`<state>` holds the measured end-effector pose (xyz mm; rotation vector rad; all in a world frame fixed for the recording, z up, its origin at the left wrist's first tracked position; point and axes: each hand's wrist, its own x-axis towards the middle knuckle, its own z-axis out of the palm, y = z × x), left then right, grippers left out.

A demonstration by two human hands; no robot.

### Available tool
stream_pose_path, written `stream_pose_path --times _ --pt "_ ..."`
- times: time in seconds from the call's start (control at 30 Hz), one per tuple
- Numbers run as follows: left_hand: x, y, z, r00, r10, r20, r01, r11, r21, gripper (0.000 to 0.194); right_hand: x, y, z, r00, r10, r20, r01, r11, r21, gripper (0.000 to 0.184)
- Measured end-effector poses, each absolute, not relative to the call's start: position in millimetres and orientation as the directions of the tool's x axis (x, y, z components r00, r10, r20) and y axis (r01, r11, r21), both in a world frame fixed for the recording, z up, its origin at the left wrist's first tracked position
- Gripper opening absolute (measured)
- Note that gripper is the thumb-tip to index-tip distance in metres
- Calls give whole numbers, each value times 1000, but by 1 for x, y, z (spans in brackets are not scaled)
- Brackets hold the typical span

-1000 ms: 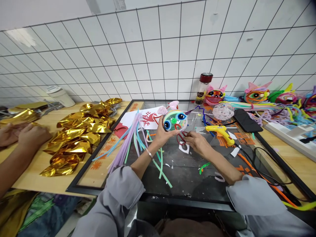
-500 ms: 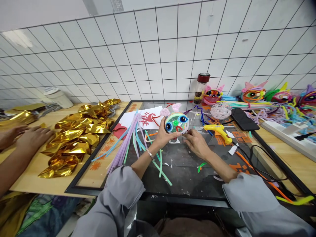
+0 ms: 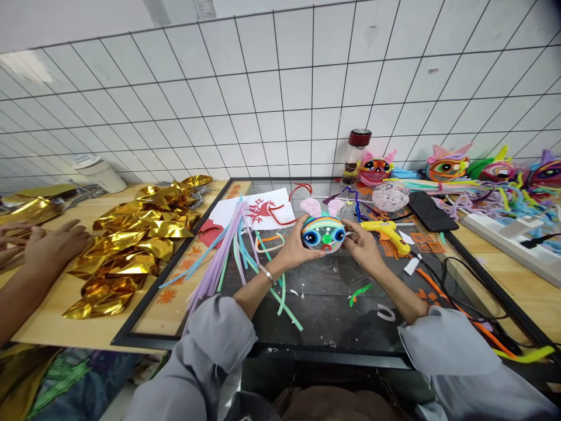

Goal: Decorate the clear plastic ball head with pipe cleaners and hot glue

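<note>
A round pipe-cleaner animal face (image 3: 324, 232) with blue eyes, a green nose and pink ears is held upright between both hands above the black glass mat (image 3: 324, 298). My left hand (image 3: 294, 248) grips its left side, fingers curled under it. Pinching the right edge are the fingers of my right hand (image 3: 362, 246). A yellow hot glue gun (image 3: 388, 232) lies just right of my right hand. A fan of purple, green and blue pipe cleaners (image 3: 228, 251) lies left of my left hand.
Another person's hands (image 3: 41, 242) rest at the far left beside crumpled gold foil (image 3: 131, 240). Finished pipe-cleaner faces (image 3: 447, 166), a jar (image 3: 354, 156), a phone (image 3: 432, 211), a power strip (image 3: 511, 237) and cables (image 3: 464, 280) crowd the right. A red paper-cut sheet (image 3: 263, 209) lies behind.
The face has been turned upright and brought lower toward me. My right hand rose from the mat to grip its right edge. The other person's hands shifted slightly.
</note>
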<state>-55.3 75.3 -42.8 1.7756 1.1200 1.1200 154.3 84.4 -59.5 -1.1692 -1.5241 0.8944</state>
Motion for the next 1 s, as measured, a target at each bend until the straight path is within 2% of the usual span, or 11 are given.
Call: stream_pose_path --times 0.3,0.57,1.0 --pt "-54 78 -49 198 930 309 320 -359 877 107 153 89 -65 -111 937 331 213 348 -913 51" --pt "-55 78 -46 223 940 257 323 -320 891 116 155 91 -68 -127 946 300 190 320 -928 59" --pt "-57 85 -52 196 938 287 273 -333 902 115 150 88 -66 -128 959 255 102 268 -958 57"
